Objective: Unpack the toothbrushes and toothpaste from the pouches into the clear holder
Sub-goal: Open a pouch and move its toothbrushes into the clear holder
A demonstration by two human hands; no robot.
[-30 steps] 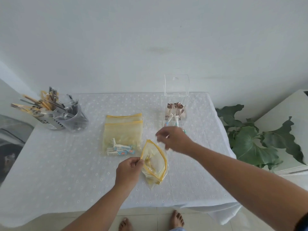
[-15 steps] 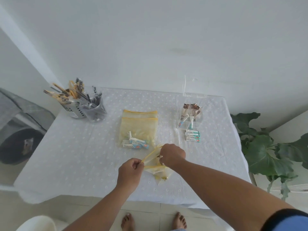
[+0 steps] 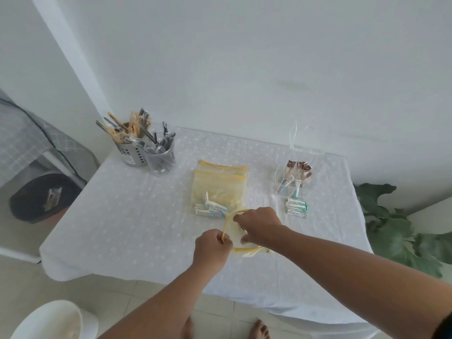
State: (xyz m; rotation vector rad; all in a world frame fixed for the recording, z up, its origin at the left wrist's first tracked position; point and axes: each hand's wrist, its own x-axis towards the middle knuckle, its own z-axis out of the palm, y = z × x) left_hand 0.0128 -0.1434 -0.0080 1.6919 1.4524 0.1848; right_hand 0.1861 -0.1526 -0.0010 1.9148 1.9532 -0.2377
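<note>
My left hand pinches the yellow rim of a clear yellow-edged pouch near the table's front. My right hand is pushed into the pouch's open mouth, fingers hidden inside; what they hold cannot be seen. Behind lies a stack of yellow pouches with small toothpaste tubes on their near end. The clear holder stands at the back right with wrapped toothbrushes and tubes in it. More toothpaste tubes lie just in front of the holder.
A metal caddy and a clear cup full of wrapped utensils stand at the back left of the white tablecloth. A leafy plant is beside the table's right edge. A white bowl-shaped thing sits on the floor, bottom left.
My right hand came back from near the holder and went into the pouch's mouth. The left hand keeps its pinch on the rim. My view shifted left and back.
</note>
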